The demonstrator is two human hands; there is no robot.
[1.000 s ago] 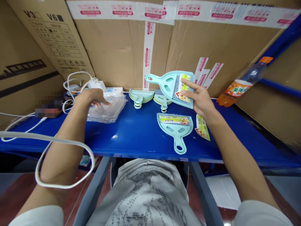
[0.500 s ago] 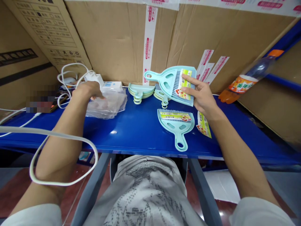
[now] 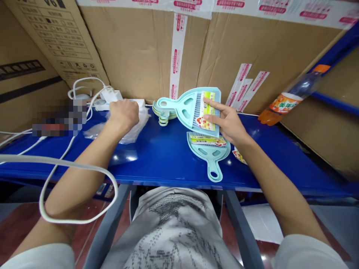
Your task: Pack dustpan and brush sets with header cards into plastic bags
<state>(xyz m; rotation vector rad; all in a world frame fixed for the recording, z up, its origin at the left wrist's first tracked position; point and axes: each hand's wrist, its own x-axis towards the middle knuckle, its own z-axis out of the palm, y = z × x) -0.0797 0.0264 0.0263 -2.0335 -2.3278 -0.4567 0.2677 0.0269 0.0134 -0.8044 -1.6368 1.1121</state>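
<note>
Cardboard point(image 3: 134, 56) backs a blue bench point(image 3: 162, 160), with a bottle of orange drink point(image 3: 286, 102) at the right and clear bags point(image 3: 137, 125) lying in a loose pile at the left. A pale-green pan point(image 3: 217, 95) is held up above the bench, handle pointing left; in view it overlaps a second pan point(image 3: 209, 151) lying flat nearer the bench edge, though contact between them cannot be told. Behind, at its left, sits a small stack point(image 3: 165, 112).

The right hand point(image 3: 231, 123) grasps the raised pan by its wide end, thumb and fingers spread over the front. The left hand point(image 3: 124, 114) is over the bags, knuckles up; its fingers are hidden, so its grip cannot be told.

The pan looks like light, stiff plastic, probably a little slick; the wide rim or looped handle should give sound hold. Its nested brush point(image 3: 197, 110) has bristles likely to flex, and the printed card point(image 3: 207, 116) might crease under hard pressure.
</note>
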